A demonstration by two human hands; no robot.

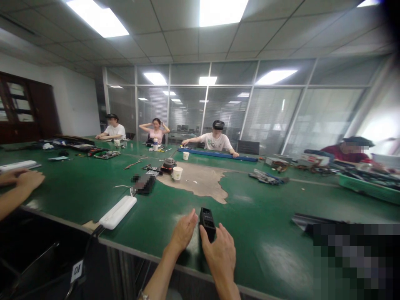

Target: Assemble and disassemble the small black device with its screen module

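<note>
Right of the white power strip (118,212), a black block (207,217) sits on the table (265,216). The right hand (221,250) straddles it, grip half-open, contact unclear; the left hand (184,230) is open, empty, between strip and block. Positioning seems underway; the next move calls for even pressure.

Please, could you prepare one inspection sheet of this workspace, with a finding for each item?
Surface: green tabletop, with an irregular tan patch near the middle.
Job's things: black boxy device, on the near side of the table.
Clutter: two paper cups, white power strip, green basket at right, assorted parts.
Hands: left hand open beside the device; right hand at its near end, firmness of grip unclear.
Cables: dark cable at the power strip's near end.
Surroundings: glass partition, wooden cabinet, other people around the table; the lower right corner is pixelated.
</note>
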